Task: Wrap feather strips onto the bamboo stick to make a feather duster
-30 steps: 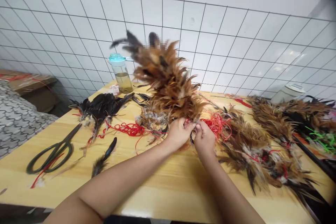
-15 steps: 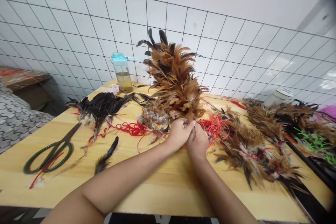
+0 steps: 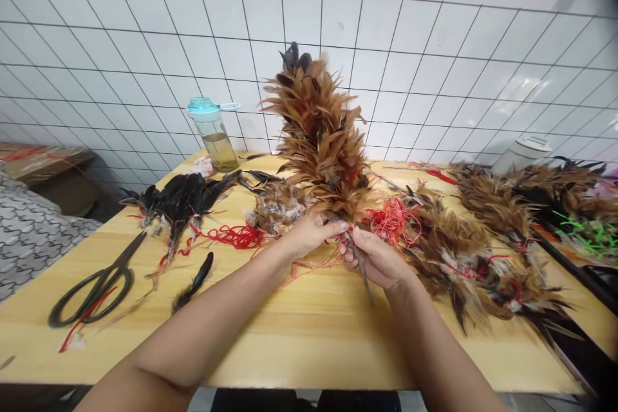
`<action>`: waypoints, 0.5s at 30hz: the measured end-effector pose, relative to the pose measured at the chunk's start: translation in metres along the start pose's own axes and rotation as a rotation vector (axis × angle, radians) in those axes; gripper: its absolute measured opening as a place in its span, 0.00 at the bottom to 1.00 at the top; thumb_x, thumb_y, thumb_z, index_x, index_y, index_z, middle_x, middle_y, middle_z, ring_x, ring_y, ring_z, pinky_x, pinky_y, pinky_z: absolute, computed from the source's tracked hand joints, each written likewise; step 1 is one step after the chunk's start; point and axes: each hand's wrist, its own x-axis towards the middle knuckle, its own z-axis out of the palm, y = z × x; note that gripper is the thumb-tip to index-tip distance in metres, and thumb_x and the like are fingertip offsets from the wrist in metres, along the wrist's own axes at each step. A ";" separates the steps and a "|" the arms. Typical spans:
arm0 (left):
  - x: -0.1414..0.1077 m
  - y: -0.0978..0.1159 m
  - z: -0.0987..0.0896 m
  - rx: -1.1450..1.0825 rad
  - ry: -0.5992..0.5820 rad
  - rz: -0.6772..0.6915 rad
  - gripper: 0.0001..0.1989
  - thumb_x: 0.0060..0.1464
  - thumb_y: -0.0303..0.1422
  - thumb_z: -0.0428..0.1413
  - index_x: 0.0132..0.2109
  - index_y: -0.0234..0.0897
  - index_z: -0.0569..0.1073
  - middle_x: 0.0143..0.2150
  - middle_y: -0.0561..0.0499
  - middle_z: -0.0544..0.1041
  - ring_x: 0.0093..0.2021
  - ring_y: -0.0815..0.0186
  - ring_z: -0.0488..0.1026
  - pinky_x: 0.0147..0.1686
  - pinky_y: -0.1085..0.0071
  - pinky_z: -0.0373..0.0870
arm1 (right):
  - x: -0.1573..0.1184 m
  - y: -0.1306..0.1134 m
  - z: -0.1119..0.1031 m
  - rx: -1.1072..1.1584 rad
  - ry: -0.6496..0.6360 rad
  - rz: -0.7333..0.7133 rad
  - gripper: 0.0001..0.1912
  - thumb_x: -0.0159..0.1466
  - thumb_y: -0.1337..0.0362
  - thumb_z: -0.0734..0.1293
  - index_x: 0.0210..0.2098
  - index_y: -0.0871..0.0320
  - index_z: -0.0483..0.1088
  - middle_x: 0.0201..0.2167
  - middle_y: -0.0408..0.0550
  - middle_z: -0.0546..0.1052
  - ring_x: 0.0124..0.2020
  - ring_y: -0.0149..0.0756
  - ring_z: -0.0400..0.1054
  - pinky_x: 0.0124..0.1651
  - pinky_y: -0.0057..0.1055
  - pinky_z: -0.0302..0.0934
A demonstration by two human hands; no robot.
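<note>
A brown and black feather duster (image 3: pixel 321 129) stands up in front of me, leaning slightly to the left. Its lowest feathers meet my left hand (image 3: pixel 313 233), whose thumb and fingers are closed on the duster's base. My right hand (image 3: pixel 374 256) is closed around a thin dark stick (image 3: pixel 364 273) just below the feathers, the lower end poking out toward me. A bit of red string shows between the two hands. Right behind my right hand lies a tangle of red string (image 3: pixel 393 220); behind my left, loose brown feathers (image 3: pixel 275 206).
Black feathers (image 3: pixel 178 199), large scissors (image 3: pixel 99 286) and a single dark feather (image 3: pixel 196 283) lie on the left. A water bottle (image 3: pixel 219 145) stands at the back. Brown feather bundles (image 3: pixel 449 238) cover the right side, beside green strings (image 3: pixel 586 232). A wire grid (image 3: pixel 362 19) backs the table.
My right hand has turned and moved slightly right, with the dark stick now showing below it. The duster's top has straightened up somewhat. The view has shifted a little.
</note>
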 end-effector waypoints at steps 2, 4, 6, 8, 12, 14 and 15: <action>0.000 0.000 0.003 -0.024 -0.035 -0.027 0.23 0.49 0.50 0.59 0.26 0.31 0.72 0.22 0.49 0.74 0.25 0.68 0.70 0.31 0.73 0.67 | -0.001 0.000 -0.002 0.053 -0.029 0.021 0.24 0.50 0.45 0.74 0.29 0.60 0.70 0.25 0.43 0.72 0.22 0.24 0.59 0.26 0.24 0.49; 0.001 0.000 0.005 -0.006 -0.011 -0.035 0.23 0.47 0.52 0.60 0.26 0.32 0.72 0.23 0.50 0.74 0.26 0.69 0.69 0.30 0.73 0.66 | -0.001 0.001 -0.001 0.091 -0.042 0.014 0.23 0.49 0.47 0.75 0.28 0.60 0.69 0.24 0.42 0.70 0.21 0.23 0.56 0.25 0.24 0.48; 0.004 -0.003 0.006 0.045 0.057 -0.021 0.23 0.46 0.52 0.60 0.27 0.32 0.72 0.24 0.50 0.74 0.27 0.70 0.68 0.31 0.74 0.65 | 0.002 0.004 0.001 0.105 -0.046 -0.025 0.21 0.49 0.51 0.76 0.27 0.60 0.67 0.20 0.38 0.66 0.19 0.21 0.50 0.24 0.24 0.45; 0.007 -0.006 0.007 0.106 0.138 -0.009 0.23 0.47 0.51 0.59 0.27 0.32 0.71 0.25 0.51 0.72 0.27 0.70 0.66 0.30 0.74 0.63 | 0.006 0.007 0.004 0.101 -0.018 -0.089 0.21 0.49 0.51 0.76 0.26 0.60 0.66 0.18 0.35 0.60 0.18 0.20 0.44 0.23 0.24 0.41; 0.008 -0.008 0.012 0.203 0.288 -0.027 0.21 0.49 0.48 0.58 0.24 0.34 0.65 0.22 0.55 0.66 0.25 0.72 0.60 0.27 0.74 0.58 | 0.012 0.010 0.009 0.090 0.108 -0.200 0.22 0.50 0.49 0.75 0.23 0.58 0.63 0.15 0.33 0.55 0.17 0.21 0.40 0.22 0.26 0.35; 0.008 -0.007 0.015 0.194 0.313 0.028 0.19 0.51 0.46 0.56 0.26 0.35 0.65 0.23 0.55 0.66 0.26 0.72 0.60 0.28 0.74 0.58 | 0.011 0.009 0.011 0.100 0.140 -0.233 0.22 0.49 0.50 0.74 0.23 0.58 0.62 0.15 0.33 0.55 0.17 0.21 0.39 0.22 0.26 0.34; 0.007 -0.006 0.016 0.187 0.313 0.053 0.17 0.51 0.45 0.55 0.28 0.35 0.66 0.24 0.55 0.66 0.27 0.72 0.61 0.29 0.74 0.59 | 0.010 0.008 0.012 0.109 0.144 -0.247 0.22 0.50 0.51 0.74 0.22 0.58 0.61 0.15 0.33 0.54 0.17 0.21 0.39 0.22 0.26 0.34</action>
